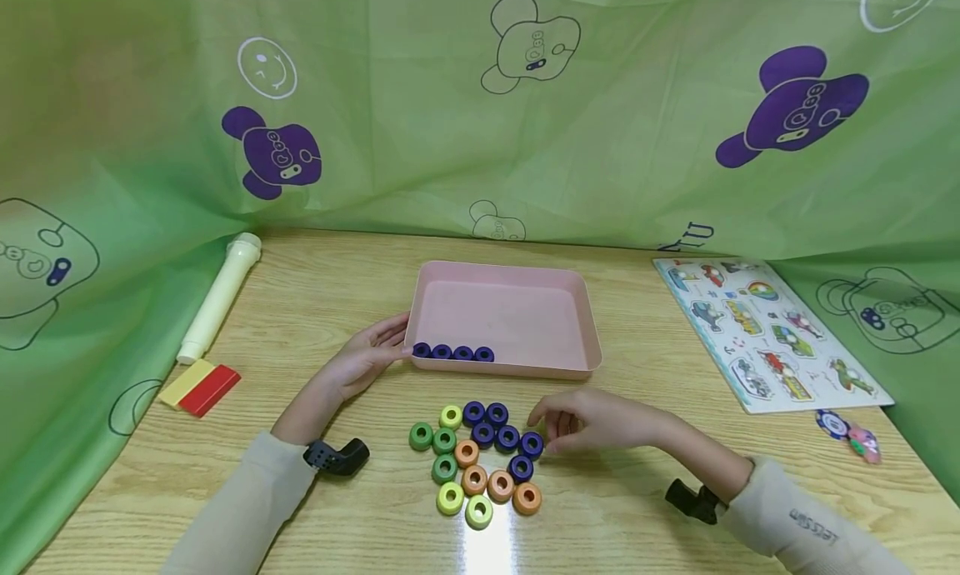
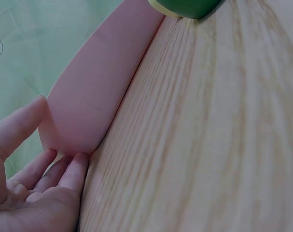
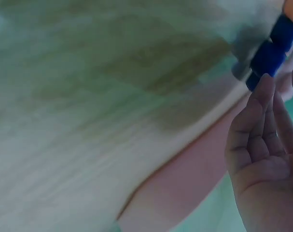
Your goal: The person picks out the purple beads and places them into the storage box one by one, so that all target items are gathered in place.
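A shallow pink tray (image 1: 517,321) lies on the table with several dark blue beads (image 1: 463,354) lined up inside its near wall. My left hand (image 1: 363,360) holds the tray's near left corner; in the left wrist view, the thumb and fingertips (image 2: 78,159) touch its wall. More dark blue beads (image 1: 507,438) lie loose in front of the tray, among green (image 1: 422,436), orange (image 1: 501,485) and yellow ones (image 1: 478,512). Beside the rightmost blue beads, my right hand (image 1: 600,421) hovers with bent fingers, nothing visible between them. In the right wrist view blue beads (image 3: 268,59) appear beyond the fingertips.
A cream cylindrical tube (image 1: 221,300) and a yellow-and-red block (image 1: 200,387) lie at left. A picture puzzle board (image 1: 776,333) lies at right, with small round pieces (image 1: 832,423) at its near edge. Green printed cloth (image 1: 420,125) encloses the table's back and sides.
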A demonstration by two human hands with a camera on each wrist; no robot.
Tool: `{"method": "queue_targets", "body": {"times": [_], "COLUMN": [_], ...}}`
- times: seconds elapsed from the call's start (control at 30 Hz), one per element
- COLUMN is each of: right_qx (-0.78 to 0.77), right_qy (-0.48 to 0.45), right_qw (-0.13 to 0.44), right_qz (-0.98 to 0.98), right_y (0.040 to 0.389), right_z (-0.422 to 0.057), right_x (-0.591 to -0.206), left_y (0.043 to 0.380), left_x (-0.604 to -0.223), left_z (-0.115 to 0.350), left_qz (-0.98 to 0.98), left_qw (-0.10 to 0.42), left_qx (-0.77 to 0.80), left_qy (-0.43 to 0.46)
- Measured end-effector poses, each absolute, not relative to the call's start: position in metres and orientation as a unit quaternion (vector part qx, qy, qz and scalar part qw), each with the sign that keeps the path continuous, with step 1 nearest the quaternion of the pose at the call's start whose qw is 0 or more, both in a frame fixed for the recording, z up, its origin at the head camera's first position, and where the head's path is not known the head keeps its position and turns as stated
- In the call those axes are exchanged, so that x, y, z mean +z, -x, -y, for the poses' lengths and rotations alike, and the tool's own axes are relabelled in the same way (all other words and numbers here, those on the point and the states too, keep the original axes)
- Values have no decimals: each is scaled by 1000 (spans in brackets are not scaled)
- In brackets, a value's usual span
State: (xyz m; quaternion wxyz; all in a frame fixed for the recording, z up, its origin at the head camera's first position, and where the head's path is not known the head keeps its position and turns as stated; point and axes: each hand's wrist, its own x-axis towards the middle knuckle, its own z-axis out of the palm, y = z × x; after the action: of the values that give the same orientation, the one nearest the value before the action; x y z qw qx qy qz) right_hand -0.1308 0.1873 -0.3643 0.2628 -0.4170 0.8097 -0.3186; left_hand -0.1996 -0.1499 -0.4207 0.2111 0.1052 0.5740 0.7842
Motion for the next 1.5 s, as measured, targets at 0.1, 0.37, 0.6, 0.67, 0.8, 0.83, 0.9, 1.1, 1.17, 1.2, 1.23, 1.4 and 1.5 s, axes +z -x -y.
{"method": "queue_targets", "body": {"times": [0.1, 0.37, 0.6, 0.67, 0.8, 0.83, 0.9, 1.1, 1.17, 1.2, 1.23, 1.4, 1.5], "right_qx": [-310, -301, -288, -289, -289, -288, -287, -309, -319, -320, -322, -325, -328], "right_qy": [424, 431, 437, 433, 418, 414, 404, 402, 402, 403, 401, 398, 392], "right_qw": [264, 266, 256, 257, 265, 265, 261, 231, 222, 214, 210, 180, 165], "right_qz": [-809, -808, -813, -814, -819, -822, -828, -830, -829, -830, -831, -839, -843], "right_y": [129, 127, 127, 127, 128, 129, 131, 143, 150, 153, 157, 179, 191], "right_z": [-185, -181, -179, -180, -183, -183, -184, -184, -183, -183, -183, -183, -184], "right_x": [-368, -374, -379, -378, -374, -372, -368, -349, -343, -340, -337, -328, -329], "left_y": [200, 199, 198, 199, 200, 200, 200, 200, 200, 200, 200, 200, 200], "left_x": [-420, -420, -419, -421, -422, -422, -421, -420, -420, -420, -420, -421, -421], "left_z": [150, 150, 152, 151, 151, 151, 151, 151, 151, 151, 151, 151, 151], "left_qz": [-575, -575, -579, -578, -580, -580, -579, -577, -578, -578, -579, -576, -574], "left_qw": [210, 214, 214, 214, 213, 213, 212, 214, 214, 214, 213, 213, 214], "left_qx": [784, 782, 780, 781, 779, 779, 780, 782, 781, 781, 781, 782, 783], "left_qy": [-104, -105, -102, -107, -108, -106, -103, -99, -99, -100, -100, -105, -107]}}
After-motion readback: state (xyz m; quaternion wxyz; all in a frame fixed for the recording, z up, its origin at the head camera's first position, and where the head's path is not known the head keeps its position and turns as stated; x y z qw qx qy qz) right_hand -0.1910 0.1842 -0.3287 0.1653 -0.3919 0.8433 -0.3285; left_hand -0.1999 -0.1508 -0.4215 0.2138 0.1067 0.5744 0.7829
